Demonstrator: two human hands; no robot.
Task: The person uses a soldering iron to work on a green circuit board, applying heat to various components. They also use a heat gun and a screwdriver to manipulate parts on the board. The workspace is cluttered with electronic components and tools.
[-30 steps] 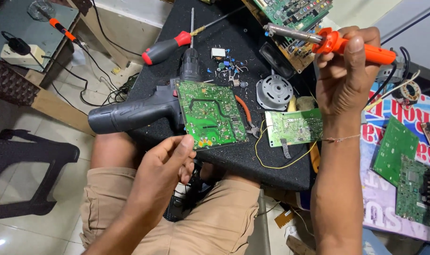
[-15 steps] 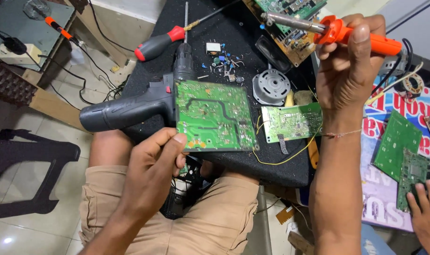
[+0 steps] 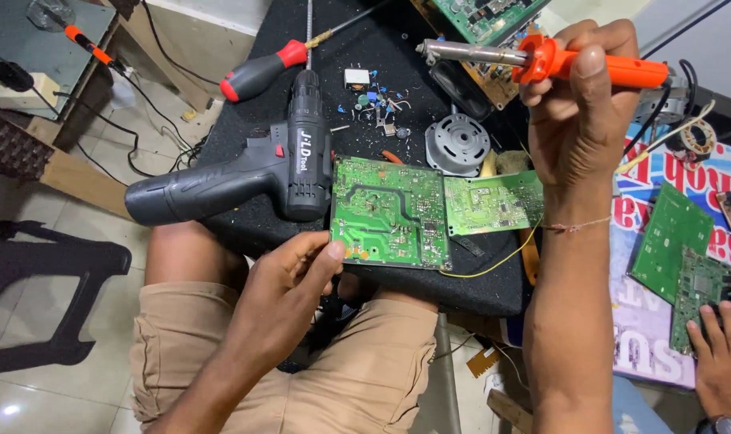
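Left hand pinches the board at its near-left corner, just right of the drill. Right hand grips the iron above the board's far right, tip clear; soldering not yet begun.

The person wears khaki shorts with a visible seam and pocket edge. Both arms are bare, with no sleeves in view. A thin thread bracelet circles the right wrist. The hands, left and right, carry no gloves or rings.
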